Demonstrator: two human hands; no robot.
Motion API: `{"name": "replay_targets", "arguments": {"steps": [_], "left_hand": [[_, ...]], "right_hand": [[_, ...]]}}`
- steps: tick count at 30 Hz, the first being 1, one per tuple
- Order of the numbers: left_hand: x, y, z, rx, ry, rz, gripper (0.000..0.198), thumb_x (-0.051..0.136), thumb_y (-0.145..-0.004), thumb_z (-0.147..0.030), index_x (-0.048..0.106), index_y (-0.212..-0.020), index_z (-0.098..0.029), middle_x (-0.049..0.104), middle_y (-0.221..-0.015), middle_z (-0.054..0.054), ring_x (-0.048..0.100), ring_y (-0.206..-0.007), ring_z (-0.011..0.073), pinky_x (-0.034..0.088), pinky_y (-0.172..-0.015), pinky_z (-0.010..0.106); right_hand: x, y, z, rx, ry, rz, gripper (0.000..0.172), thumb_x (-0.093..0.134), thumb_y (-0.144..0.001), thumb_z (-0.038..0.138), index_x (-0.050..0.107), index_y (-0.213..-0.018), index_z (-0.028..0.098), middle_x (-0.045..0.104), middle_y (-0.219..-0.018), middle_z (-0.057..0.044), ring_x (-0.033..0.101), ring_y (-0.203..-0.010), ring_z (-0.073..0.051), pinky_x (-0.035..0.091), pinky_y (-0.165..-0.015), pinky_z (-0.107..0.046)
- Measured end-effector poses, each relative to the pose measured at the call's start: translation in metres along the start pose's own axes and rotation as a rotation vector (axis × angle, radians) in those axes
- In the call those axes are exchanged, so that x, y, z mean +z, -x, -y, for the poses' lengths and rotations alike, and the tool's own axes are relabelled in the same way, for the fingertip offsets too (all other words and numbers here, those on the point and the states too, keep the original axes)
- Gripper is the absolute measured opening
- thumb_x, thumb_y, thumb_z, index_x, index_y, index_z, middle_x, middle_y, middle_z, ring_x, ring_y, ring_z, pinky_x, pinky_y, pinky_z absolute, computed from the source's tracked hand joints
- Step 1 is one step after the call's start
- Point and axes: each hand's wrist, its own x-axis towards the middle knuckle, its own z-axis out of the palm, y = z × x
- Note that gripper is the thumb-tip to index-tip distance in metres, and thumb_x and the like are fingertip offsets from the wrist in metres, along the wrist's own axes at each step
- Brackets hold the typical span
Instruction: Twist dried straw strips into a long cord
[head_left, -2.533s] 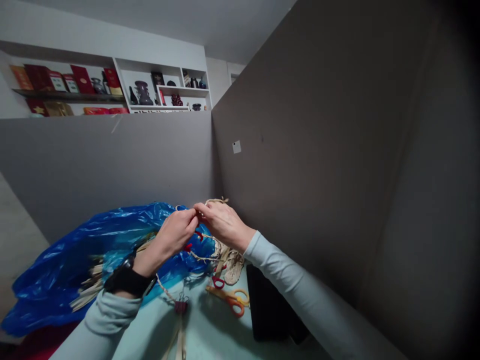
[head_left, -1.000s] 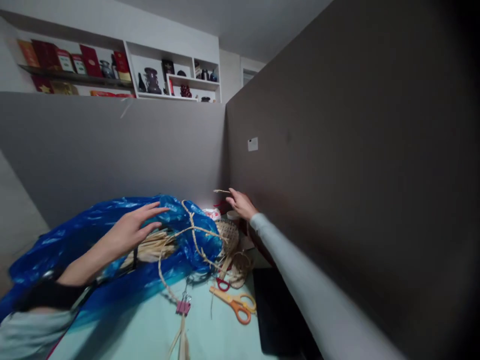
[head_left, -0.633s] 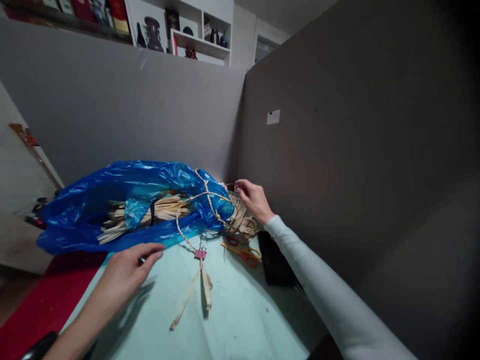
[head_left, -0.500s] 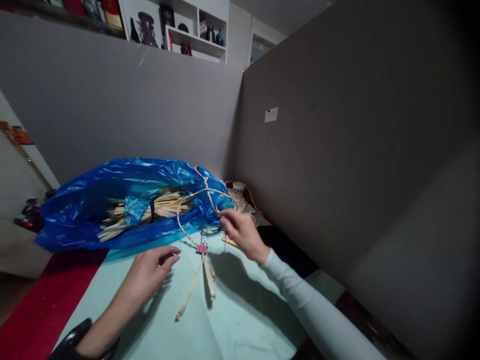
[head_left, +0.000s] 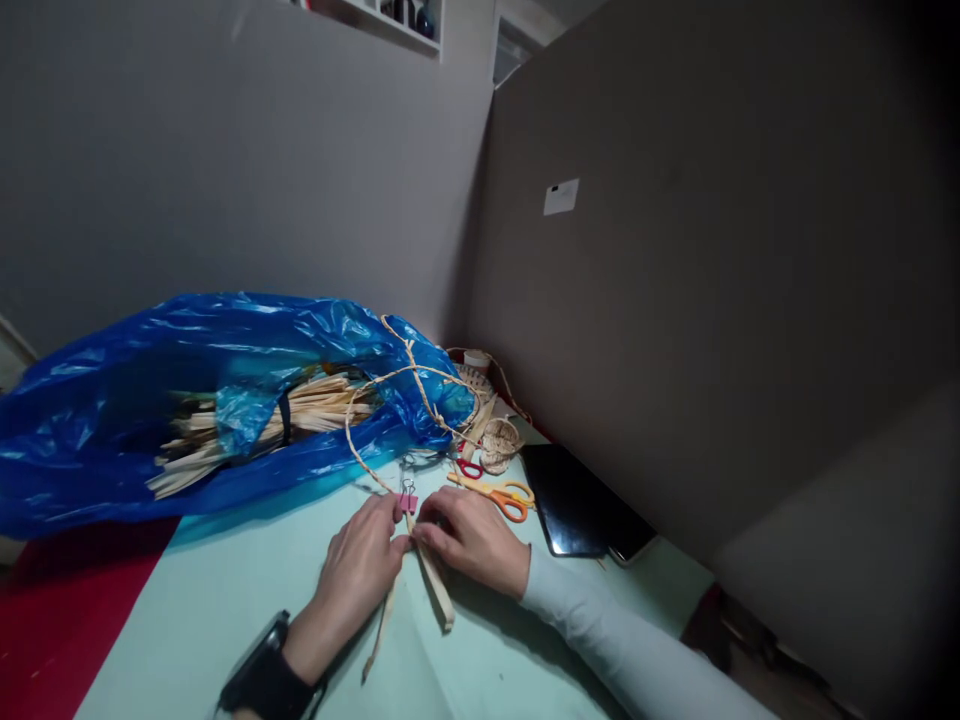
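Note:
A pink binder clip (head_left: 408,503) lies on the pale green table cover, gripping the end of a thin twisted straw cord (head_left: 358,448). Below the clip two pale flat straw strips (head_left: 436,590) fan out toward me. My left hand (head_left: 358,560) is closed at the strips just under the clip, thumb against fingers. From the other side my right hand (head_left: 471,538) pinches the strips at the same spot, its fingertips almost touching the left thumb. The exact grip is partly hidden by the fingers. The cord loops back over a blue plastic bag (head_left: 187,330).
A bundle of straw (head_left: 322,410), tied with a dark band, lies in the open bag. Orange-handled scissors (head_left: 499,495), red-handled scissors (head_left: 470,468), a coiled woven piece (head_left: 499,445) and a black tablet (head_left: 574,500) are at the right. Grey partitions (head_left: 675,300) stand behind.
My right hand has come down from the cord to the strips below the clip. My left hand has moved right to meet it. The view has tilted down.

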Motion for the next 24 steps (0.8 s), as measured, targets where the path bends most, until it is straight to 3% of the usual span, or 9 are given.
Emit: {"name": "replay_targets", "arguments": {"steps": [3,7,11,13,16,19,24], "left_hand": [[0.001,0.003,-0.003,-0.031,-0.013,0.033,0.024,0.048,-0.082,-0.023,0.053,-0.106,-0.022,0.068,-0.099,0.009,0.063,-0.098,0.0271,0.041,-0.077,0.033],[-0.002,0.005,-0.011,-0.055,-0.015,0.087,0.028,0.044,-0.083,-0.018,0.051,-0.11,-0.019,0.069,-0.094,0.012,0.064,-0.1,0.0301,0.04,-0.079,0.035],[-0.004,0.003,-0.016,-0.074,0.041,0.091,0.021,0.042,-0.081,-0.014,0.053,-0.097,-0.02,0.068,-0.096,0.016,0.063,-0.098,0.0357,0.038,-0.077,0.04],[-0.004,0.0,-0.015,-0.093,0.09,0.079,0.012,0.044,-0.078,-0.015,0.052,-0.084,-0.022,0.067,-0.088,0.014,0.063,-0.094,0.035,0.038,-0.076,0.04],[-0.003,-0.004,-0.011,-0.149,0.265,0.084,0.008,0.048,-0.074,-0.018,0.044,-0.071,-0.024,0.063,-0.072,0.006,0.064,-0.079,0.0279,0.042,-0.069,0.036],[-0.002,-0.006,-0.008,-0.214,0.568,0.168,0.004,0.044,-0.074,-0.026,0.043,-0.072,-0.024,0.061,-0.064,0.001,0.059,-0.055,0.0185,0.045,-0.054,0.03],[0.001,-0.005,-0.012,-0.232,0.977,0.238,0.021,0.055,-0.068,-0.038,0.054,-0.069,-0.017,0.052,-0.057,-0.004,0.039,-0.04,0.0053,0.029,-0.039,0.017]], "right_hand": [[0.005,0.009,0.002,-0.008,0.026,0.001,0.023,0.06,-0.085,0.039,0.062,-0.094,0.018,0.063,-0.09,-0.005,0.055,-0.076,-0.016,0.032,-0.063,-0.025],[0.008,0.014,0.003,-0.015,0.043,0.003,0.014,0.055,-0.083,0.024,0.06,-0.094,0.017,0.062,-0.087,-0.005,0.055,-0.076,-0.017,0.032,-0.064,-0.026],[0.006,0.012,0.001,0.029,-0.046,-0.007,0.013,0.053,-0.08,0.019,0.062,-0.09,0.017,0.064,-0.084,-0.004,0.055,-0.072,-0.015,0.033,-0.063,-0.025],[0.002,0.01,0.002,0.055,-0.105,-0.009,0.011,0.054,-0.08,0.019,0.064,-0.086,0.017,0.064,-0.079,-0.003,0.053,-0.068,-0.014,0.033,-0.062,-0.024],[-0.004,0.009,0.005,0.077,-0.194,-0.017,0.011,0.054,-0.079,0.018,0.064,-0.081,0.016,0.062,-0.071,-0.001,0.051,-0.063,-0.013,0.033,-0.059,-0.023],[-0.008,0.008,0.006,0.072,-0.268,-0.008,0.012,0.052,-0.08,0.018,0.064,-0.079,0.015,0.059,-0.066,0.001,0.048,-0.06,-0.011,0.032,-0.057,-0.022],[-0.008,0.006,0.002,0.021,-0.278,0.047,0.011,0.053,-0.081,0.02,0.063,-0.079,0.015,0.057,-0.064,0.002,0.047,-0.057,-0.01,0.031,-0.054,-0.02]]}}
